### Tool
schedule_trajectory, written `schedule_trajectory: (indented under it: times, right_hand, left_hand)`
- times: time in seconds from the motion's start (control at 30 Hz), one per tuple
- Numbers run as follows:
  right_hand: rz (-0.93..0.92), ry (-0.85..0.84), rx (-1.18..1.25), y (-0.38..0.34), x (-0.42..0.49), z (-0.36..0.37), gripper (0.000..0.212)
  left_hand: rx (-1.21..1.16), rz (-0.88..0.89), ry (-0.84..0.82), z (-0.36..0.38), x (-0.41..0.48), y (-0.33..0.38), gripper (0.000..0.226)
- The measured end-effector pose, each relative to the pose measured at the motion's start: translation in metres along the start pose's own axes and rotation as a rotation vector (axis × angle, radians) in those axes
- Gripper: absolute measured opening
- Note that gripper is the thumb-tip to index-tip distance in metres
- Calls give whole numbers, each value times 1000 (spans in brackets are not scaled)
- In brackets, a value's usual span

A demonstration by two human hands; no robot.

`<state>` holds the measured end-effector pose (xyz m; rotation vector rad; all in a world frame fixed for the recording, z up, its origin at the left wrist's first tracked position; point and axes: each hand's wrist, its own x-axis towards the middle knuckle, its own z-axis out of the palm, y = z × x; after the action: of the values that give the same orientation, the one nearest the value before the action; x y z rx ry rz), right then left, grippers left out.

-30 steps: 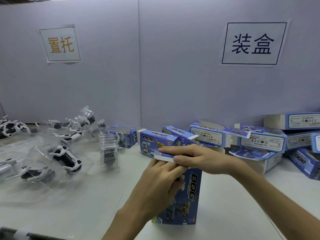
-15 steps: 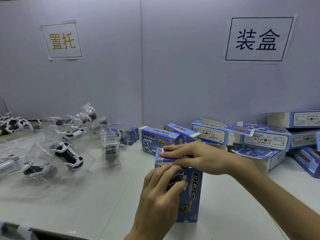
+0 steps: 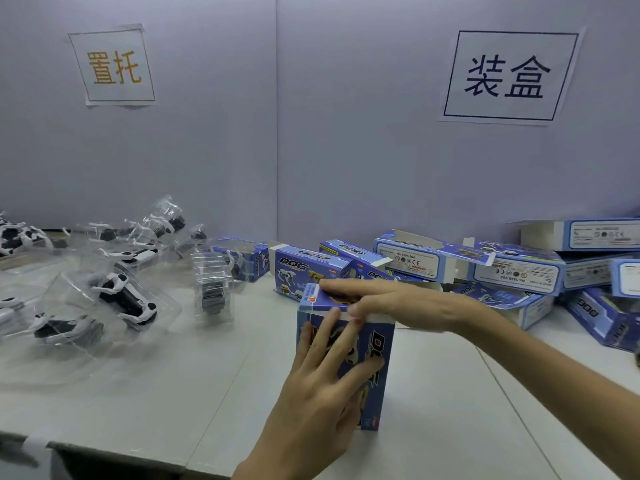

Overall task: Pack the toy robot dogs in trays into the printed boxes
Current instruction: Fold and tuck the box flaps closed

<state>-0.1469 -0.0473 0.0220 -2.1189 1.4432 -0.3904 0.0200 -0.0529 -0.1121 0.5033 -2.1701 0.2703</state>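
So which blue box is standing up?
The box that the left hand and right hand touch; it stands on end, the other boxes lie flat behind.

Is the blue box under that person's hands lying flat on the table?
No, the blue box stands upright on the table, left hand flat against its front, right hand pressing its top flap.

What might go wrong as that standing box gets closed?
The top flap, pressed down by the right hand, looks not fully tucked; it may crumple instead of sliding in.
The blue box stands on its narrow end, steadied by the left hand; a hard push might tip it.
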Motion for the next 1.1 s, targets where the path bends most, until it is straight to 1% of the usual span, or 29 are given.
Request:
schedule_trajectory:
  times: [0.03, 0.07, 0.1, 0.13, 0.2, 0.3, 0.37, 0.5, 0.57, 0.7, 0.8, 0.87, 0.93, 1.03, 1.1]
  right_hand:
    - [-37, 77, 137, 4, -6, -3, 44]
    - [-79, 162, 221, 11, -13, -5, 39]
    - [-120, 260, 202, 18, -19, -6, 32]
    - [-159, 365, 102, 28, -27, -4, 23]
    - [-238, 529, -42, 36, -32, 5, 11]
    - [-300, 649, -46, 37, -30, 16, 12]
    - [-286, 687, -13, 37, -29, 19, 13]
    - [-299, 713, -5, 41, -28, 25, 6]
    - [-297, 701, 21, 44, -33, 30, 10]
    - [-265, 667, 98, 53, -41, 45, 29]
    - [-251, 682, 176, 53, -42, 52, 32]
    - [-266, 755, 141, 52, -38, 56, 30]
    - [-281, 821, 133, 53, -34, 60, 28]
    - [-277, 839, 193, 56, -32, 64, 28]
    - [-286, 844, 192, 57, -31, 65, 28]
  left_hand:
    - [-15, -7, -17, -1, 0, -1, 45]
    - [-30, -9, -35, -3, 0, -2, 49]
    - [-49, -11, -54, -5, 0, -4, 52]
    - [-66, -9, -67, -7, 2, -5, 52]
    - [-96, -1, -76, -10, 4, -5, 45]
    - [-125, -13, -96, -11, 5, -3, 38]
    - [-140, -21, -115, -13, 5, -2, 37]
    - [-152, -23, -129, -13, 4, -4, 38]
    - [-168, -29, -136, -13, 4, -6, 41]
    - [-185, -22, -143, -8, 5, -5, 48]
    - [-169, -4, -117, -6, 5, -3, 50]
    - [-151, 6, -82, -8, 5, -5, 57]
    - [-120, -12, -2, -13, 7, -10, 61]
    - [-138, -155, 187, -22, 16, -28, 48]
    - [-201, -281, 241, -27, 21, -43, 40]
